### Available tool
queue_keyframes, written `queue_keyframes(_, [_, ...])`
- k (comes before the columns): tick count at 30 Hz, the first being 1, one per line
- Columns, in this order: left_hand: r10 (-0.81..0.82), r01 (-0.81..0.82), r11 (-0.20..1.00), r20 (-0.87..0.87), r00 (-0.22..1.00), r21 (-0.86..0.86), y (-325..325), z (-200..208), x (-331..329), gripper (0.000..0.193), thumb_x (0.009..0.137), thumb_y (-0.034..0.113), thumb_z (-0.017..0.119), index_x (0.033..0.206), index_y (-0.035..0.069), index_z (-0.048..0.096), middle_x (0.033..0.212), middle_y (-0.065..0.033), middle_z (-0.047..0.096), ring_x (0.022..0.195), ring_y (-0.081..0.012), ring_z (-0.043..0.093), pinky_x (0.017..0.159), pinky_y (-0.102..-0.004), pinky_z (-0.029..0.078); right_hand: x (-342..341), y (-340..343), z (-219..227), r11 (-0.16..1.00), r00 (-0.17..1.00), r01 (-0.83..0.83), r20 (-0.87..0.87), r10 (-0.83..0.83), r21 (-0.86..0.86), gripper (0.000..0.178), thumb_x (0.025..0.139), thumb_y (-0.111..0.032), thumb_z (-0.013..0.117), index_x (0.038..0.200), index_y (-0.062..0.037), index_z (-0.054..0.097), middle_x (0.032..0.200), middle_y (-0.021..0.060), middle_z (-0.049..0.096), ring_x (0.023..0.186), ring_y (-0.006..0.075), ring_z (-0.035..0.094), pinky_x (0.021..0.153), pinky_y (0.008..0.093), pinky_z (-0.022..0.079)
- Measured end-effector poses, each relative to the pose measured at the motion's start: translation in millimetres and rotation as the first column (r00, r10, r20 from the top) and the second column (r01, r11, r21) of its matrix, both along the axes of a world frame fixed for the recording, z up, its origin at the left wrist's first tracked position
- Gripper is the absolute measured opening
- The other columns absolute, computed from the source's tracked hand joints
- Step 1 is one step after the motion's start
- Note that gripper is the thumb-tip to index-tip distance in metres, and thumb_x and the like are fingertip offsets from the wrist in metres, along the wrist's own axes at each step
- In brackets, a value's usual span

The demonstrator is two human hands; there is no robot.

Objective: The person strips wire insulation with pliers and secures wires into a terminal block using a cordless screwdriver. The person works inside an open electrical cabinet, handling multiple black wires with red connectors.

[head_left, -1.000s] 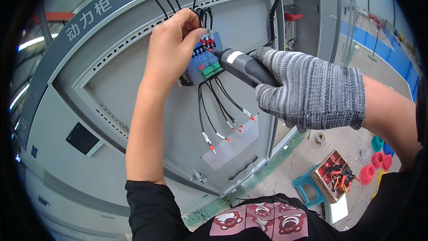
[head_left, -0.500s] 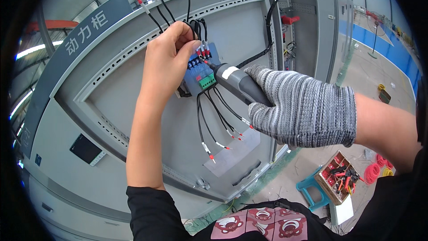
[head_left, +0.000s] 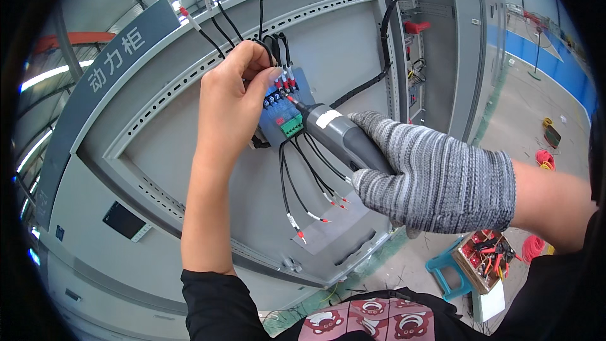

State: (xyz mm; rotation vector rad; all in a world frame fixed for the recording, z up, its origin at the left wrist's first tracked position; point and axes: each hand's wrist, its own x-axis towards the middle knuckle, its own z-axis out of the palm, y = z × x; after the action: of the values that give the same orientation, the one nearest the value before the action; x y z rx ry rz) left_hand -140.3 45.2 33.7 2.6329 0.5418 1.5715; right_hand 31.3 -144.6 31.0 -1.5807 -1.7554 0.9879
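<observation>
My left hand [head_left: 230, 98], bare, pinches a black wire [head_left: 266, 43] above a blue terminal module [head_left: 275, 113] on the grey panel. Its fingertips hide part of the wire. In a striped grey knit glove, my right hand [head_left: 435, 173] wraps round a dark grey electric screwdriver [head_left: 344, 139]. The screwdriver's bit points up and left, meeting the upper row of screw terminals, though exact contact is too small to tell. Several red-tipped wires enter that row. Below it sits a green connector [head_left: 292, 126], with several black wires [head_left: 285, 183] hanging loose beneath.
Several red-ended cables [head_left: 261, 0] stick up over the top of the grey cabinet [head_left: 158, 170]. A black wrapped cable bundle [head_left: 386, 44] runs along the panel's right side. Low on the right, a tool box [head_left: 470, 256] rests on a blue stool [head_left: 445, 271], near red wire coils [head_left: 534, 247].
The view has shifted slightly. Both hands and the screwdriver sit a little lower in it, with the bit still by the upper terminals. Neither hold has changed.
</observation>
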Motion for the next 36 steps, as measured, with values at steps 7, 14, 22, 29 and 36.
queue_keyframes(7, [0.011, -0.011, 0.999, -0.007, 1.0, -0.039, -2.0, 1.1, -0.4, 0.013, 0.081, -0.003, 0.07, 0.085, -0.003, 0.057, 0.072, -0.007, 0.061, 0.068, -0.0127, 0.06, 0.065, -0.0266, 0.049, 4.2, 12.7, -7.3, 0.999, 0.988, 0.015, 0.156, -0.009, -0.038, 0.056, 0.096, -0.025, 0.059, 0.141, 0.0011, 0.037, 0.08, 0.0083, 0.059, 0.059, 0.0144, 0.064, 0.051, 0.0288, 0.056])
queue_keyframes(14, [-0.018, 0.02, 0.995, 0.018, 1.0, -0.098, -0.8, 1.5, -3.1, 0.013, 0.081, -0.001, 0.07, 0.084, -0.003, 0.058, 0.073, -0.0056, 0.061, 0.068, -0.0117, 0.058, 0.066, -0.0264, 0.048, 9.6, 14.7, -10.8, 0.998, 0.997, -0.022, 0.069, 0.027, -0.064, 0.067, 0.096, -0.024, 0.058, 0.15, -0.0017, 0.025, 0.09, 0.0109, 0.058, 0.062, 0.0143, 0.065, 0.054, 0.0275, 0.06])
queue_keyframes(22, [-0.044, 0.053, 0.979, 0.048, 0.998, -0.198, 0.6, -0.6, -6.1, 0.012, 0.086, 0.0, 0.068, 0.087, 0.0, 0.057, 0.079, -0.0009, 0.058, 0.074, -0.0074, 0.056, 0.07, -0.0226, 0.046, 18.9, 18.7, -25.9, 0.994, 0.982, -0.106, -0.157, 0.101, -0.029, 0.072, 0.096, -0.025, 0.059, 0.153, -0.0037, 0.019, 0.098, 0.0126, 0.057, 0.068, 0.0151, 0.067, 0.055, 0.0279, 0.061])
queue_keyframes(29, [0.028, -0.023, 0.991, 0.031, 0.999, -0.134, -2.5, -1.9, -0.5, 0.011, 0.084, -0.004, 0.068, 0.084, -0.002, 0.057, 0.074, -0.0032, 0.061, 0.069, -0.0081, 0.058, 0.066, -0.0236, 0.049, 26.1, 22.4, -37.2, 0.99, 0.955, -0.14, -0.267, 0.128, -0.025, 0.076, 0.097, -0.026, 0.062, 0.155, -0.0065, 0.017, 0.09, 0.0087, 0.059, 0.069, 0.0125, 0.065, 0.057, 0.0278, 0.06])
queue_keyframes(36, [0.135, -0.136, 0.983, -0.02, 0.991, -0.127, -13.3, 0.0, 3.5, 0.012, 0.085, -0.003, 0.068, 0.086, 0.0, 0.056, 0.077, -0.0008, 0.058, 0.072, -0.0064, 0.057, 0.068, -0.0227, 0.047, 38.6, 23.3, -54.8, 0.988, 0.927, -0.156, -0.344, 0.152, 0.016, 0.077, 0.096, -0.024, 0.063, 0.156, -0.0073, 0.017, 0.102, 0.0107, 0.057, 0.074, 0.0141, 0.065, 0.061, 0.0277, 0.058])
